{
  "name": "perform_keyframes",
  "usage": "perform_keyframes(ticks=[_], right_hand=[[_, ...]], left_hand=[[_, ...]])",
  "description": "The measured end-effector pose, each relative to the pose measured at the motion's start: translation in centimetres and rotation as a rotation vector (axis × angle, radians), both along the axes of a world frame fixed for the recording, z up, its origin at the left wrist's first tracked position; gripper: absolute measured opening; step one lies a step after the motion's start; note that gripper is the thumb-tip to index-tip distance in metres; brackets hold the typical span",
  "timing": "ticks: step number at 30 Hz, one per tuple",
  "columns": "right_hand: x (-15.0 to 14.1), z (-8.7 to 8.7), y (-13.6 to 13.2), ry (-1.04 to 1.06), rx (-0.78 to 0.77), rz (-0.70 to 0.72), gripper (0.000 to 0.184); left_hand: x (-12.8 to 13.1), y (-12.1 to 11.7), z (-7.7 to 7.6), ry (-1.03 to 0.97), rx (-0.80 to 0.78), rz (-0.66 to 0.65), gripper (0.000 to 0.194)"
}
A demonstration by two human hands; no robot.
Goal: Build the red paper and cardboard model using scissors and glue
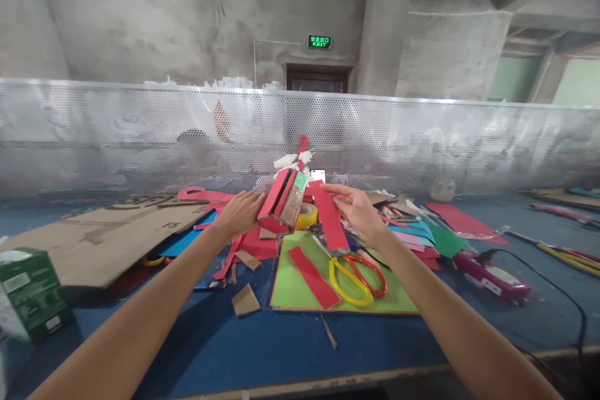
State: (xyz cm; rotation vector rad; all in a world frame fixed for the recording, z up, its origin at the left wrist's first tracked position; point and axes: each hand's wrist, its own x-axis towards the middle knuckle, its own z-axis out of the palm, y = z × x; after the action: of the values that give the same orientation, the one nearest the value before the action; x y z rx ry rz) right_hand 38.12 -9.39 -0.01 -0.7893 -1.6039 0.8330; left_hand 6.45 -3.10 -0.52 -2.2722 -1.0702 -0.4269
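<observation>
My left hand point(241, 212) grips a red-covered cardboard box model point(270, 209) with dark slots, bare brown cardboard and a green patch on its right side. It is held tilted above the table. In my right hand point(359, 211) a flat red paper strip point(332, 222) is pinched near its upper end, apart from the model. Below it, scissors point(351, 284) with one yellow and one red handle lie on a lime-green sheet point(290, 297). A second red strip point(314, 276) rests beside them. Behind the model shows a yellow tape roll point(307, 217), partly hidden.
Large brown cardboard point(94, 234) and a green box point(32, 294) are at the left. Cardboard scraps point(245, 301) lie on the blue table point(210, 350). To the right are coloured papers, a purple device point(492, 278) and a black cable point(562, 290). A perforated metal screen point(394, 150) stands behind.
</observation>
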Motion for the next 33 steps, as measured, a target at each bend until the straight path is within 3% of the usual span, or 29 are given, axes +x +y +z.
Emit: perform_keyframes(ticks=[3,8,13,17,21,28,33], right_hand=[[0.5,0.3,0.2,0.022,0.109,-0.066,0.039],[1.2,0.1,0.8,-0.047,0.346,-0.274,0.017],[1.8,0.1,0.5,-0.107,0.510,-0.380,0.014],[2.1,0.5,0.3,-0.034,0.439,-0.363,0.015],[2.4,0.3,1.0,-0.050,0.370,-0.450,0.019],[2.8,0.0,1.5,-0.214,0.503,-0.570,0.023],[2.5,-0.1,1.3,-0.236,0.438,-0.585,0.024]], left_hand=[[0.2,0.0,0.1,0.008,0.002,0.002,0.041],[0.2,0.1,-0.1,0.018,-0.004,-0.008,0.043],[0.6,0.0,-0.1,0.019,-0.025,-0.086,0.037],[1.3,-0.5,0.2,0.052,-0.014,-0.145,0.028],[1.7,-0.7,0.4,0.078,0.025,-0.187,0.033],[1.7,-0.7,0.5,0.133,0.046,-0.232,0.040],[2.1,-1.5,1.1,0.165,0.057,-0.256,0.040]])
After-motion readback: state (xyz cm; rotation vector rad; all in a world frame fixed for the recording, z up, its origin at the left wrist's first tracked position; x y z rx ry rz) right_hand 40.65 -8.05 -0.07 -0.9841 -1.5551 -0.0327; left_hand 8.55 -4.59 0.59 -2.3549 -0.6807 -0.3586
